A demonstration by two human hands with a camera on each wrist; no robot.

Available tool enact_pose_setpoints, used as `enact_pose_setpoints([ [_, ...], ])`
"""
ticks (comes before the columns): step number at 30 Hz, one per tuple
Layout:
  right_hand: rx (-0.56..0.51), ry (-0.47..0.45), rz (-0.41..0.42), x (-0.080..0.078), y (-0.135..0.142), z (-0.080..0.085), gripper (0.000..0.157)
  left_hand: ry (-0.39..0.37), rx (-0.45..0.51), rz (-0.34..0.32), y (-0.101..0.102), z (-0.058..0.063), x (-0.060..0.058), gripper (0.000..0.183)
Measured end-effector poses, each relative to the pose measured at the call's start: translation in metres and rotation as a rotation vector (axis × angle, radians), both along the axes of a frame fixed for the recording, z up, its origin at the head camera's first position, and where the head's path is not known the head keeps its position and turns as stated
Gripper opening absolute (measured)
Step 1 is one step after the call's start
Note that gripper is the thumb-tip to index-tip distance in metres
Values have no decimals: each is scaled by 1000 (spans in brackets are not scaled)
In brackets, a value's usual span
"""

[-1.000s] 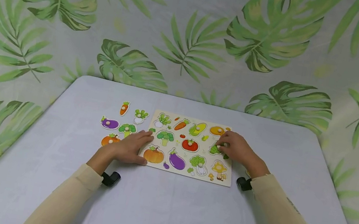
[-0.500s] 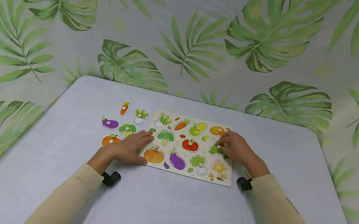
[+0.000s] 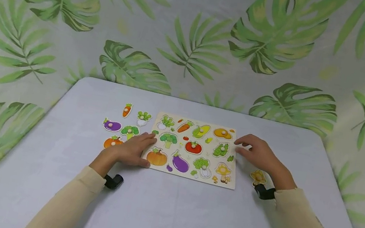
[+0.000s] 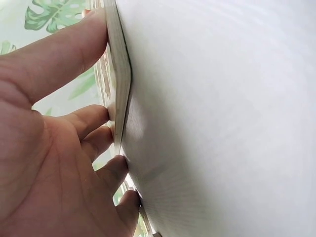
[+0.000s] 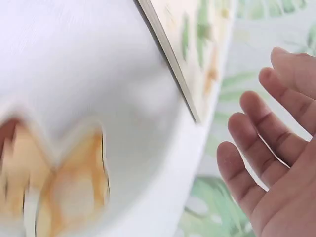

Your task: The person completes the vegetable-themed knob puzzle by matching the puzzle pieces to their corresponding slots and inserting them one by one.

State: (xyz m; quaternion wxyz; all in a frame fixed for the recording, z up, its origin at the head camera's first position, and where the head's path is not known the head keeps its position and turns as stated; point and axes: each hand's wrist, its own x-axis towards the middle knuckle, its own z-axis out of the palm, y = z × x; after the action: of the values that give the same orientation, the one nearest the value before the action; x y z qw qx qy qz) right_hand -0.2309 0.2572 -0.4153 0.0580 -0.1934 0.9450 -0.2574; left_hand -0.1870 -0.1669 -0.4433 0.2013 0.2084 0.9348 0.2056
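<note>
My left hand (image 3: 132,150) rests at the left edge of a wooden vegetable puzzle board (image 3: 206,180), thumb by the near corner. In the left wrist view, its thumb and fingertips touch the board's edge (image 4: 121,69). Just right of the board, my right hand (image 3: 256,155) is raised with nothing in it, fingers relaxed and apart. Nearest it on the board, a green leafy vegetable piece (image 3: 221,149) with a knob sits in its slot. Beside my right wrist, a mushroom piece (image 3: 257,176) lies on the table; it looms blurred in the right wrist view.
Left of the board lie loose knobbed pieces: a carrot (image 3: 127,110), a radish (image 3: 142,118), an eggplant (image 3: 112,126), a broccoli (image 3: 129,131) and a pumpkin (image 3: 112,143), partly behind my left hand. Tomato (image 3: 193,147) and corn (image 3: 201,131) pieces sit in the board. A leaf-patterned cloth hangs behind.
My right hand has let go of the green leafy piece's knob and moved right, off the board, uncovering that piece and the mushroom piece. My left hand has stayed in place.
</note>
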Motion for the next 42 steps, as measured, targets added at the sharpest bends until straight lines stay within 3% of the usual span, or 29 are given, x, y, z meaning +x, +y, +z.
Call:
enact_pose_setpoints([
  [5, 16, 41, -37, 13, 26, 9, 27, 11, 5, -2, -2, 2, 0, 85],
  [15, 52, 71, -41, 37, 57, 3, 22, -11, 25, 3, -2, -3, 2, 85],
  [20, 70, 42, -48, 46, 62, -2, 13, -8, 28, 7, -1, -3, 2, 84],
  [30, 85, 65, -10, 55, 67, -23, 11, -1, 19, -4, 0, -1, 1, 84],
  [35, 82, 93, 32, 56, 65, -25, 10, 14, 9, -3, -1, 0, 0, 84],
  [42, 111, 76, 21, 55, 63, -25, 9, -1, 10, -3, 0, 1, 0, 84],
])
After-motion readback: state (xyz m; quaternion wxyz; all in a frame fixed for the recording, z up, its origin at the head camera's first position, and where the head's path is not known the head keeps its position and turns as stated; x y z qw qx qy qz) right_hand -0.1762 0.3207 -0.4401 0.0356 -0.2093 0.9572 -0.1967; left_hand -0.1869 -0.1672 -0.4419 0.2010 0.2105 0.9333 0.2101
